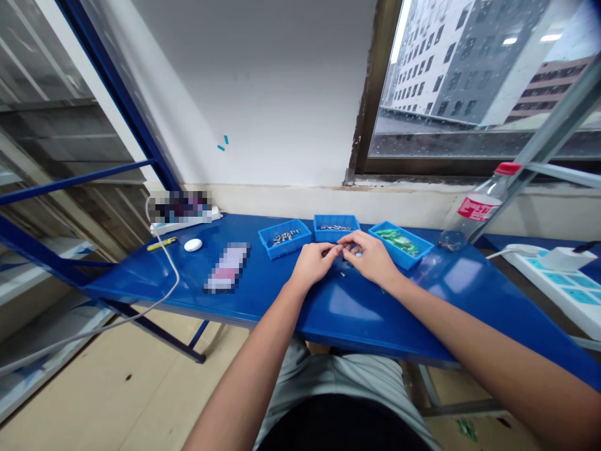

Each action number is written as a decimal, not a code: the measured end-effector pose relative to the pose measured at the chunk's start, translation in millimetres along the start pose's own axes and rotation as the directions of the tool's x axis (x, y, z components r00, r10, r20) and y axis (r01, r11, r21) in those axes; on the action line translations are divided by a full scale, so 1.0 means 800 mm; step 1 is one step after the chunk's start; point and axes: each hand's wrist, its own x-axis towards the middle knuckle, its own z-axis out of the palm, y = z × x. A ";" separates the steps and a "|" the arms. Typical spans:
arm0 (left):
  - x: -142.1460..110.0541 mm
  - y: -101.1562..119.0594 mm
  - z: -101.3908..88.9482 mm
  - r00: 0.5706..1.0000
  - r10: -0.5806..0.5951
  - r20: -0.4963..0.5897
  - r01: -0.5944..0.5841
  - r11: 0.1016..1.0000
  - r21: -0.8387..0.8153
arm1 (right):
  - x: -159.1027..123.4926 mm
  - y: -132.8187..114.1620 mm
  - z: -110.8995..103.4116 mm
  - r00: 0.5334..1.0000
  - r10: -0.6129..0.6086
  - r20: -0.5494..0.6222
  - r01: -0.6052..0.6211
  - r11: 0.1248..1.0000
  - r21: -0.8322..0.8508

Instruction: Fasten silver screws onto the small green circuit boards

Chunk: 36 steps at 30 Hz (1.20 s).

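Note:
My left hand (pixel 315 262) and my right hand (pixel 370 255) meet fingertip to fingertip just above the blue table (pixel 277 294). Both are closed in a pinch, and whatever lies between the fingers is too small and hidden to make out. A tiny metallic piece (pixel 342 274) lies on the table below them. Behind the hands stand three blue bins: the left bin (pixel 282 252) holds small metal parts, the middle bin (pixel 331 235) holds small metal pieces like screws, and the right bin (pixel 407 260) contains green plastic-looking packets (pixel 399 240).
A clear bottle (pixel 479 210) with a red cap stands at the back right, near a white power strip (pixel 563 275). On the left lie a blurred-out phone-like object (pixel 228 268), a white rounded object (pixel 193 245), a yellow tool (pixel 161 244) and a white cable (pixel 174 282).

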 end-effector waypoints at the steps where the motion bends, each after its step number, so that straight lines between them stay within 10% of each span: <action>1: 0.000 -0.001 0.000 1.000 -0.001 0.005 0.001 1.000 -0.003 | 0.000 0.000 -0.001 1.000 -0.016 0.007 0.016 1.000 -0.001; 20: 0.005 -0.006 0.005 0.996 -0.029 -0.090 0.027 0.999 -0.026 | -0.004 0.003 0.007 0.976 0.215 0.046 -0.219 0.966 0.136; 36: -0.001 0.007 0.000 0.998 -0.051 -0.023 0.050 0.999 -0.016 | -0.001 0.001 0.004 0.995 0.092 -0.033 -0.093 0.996 -0.015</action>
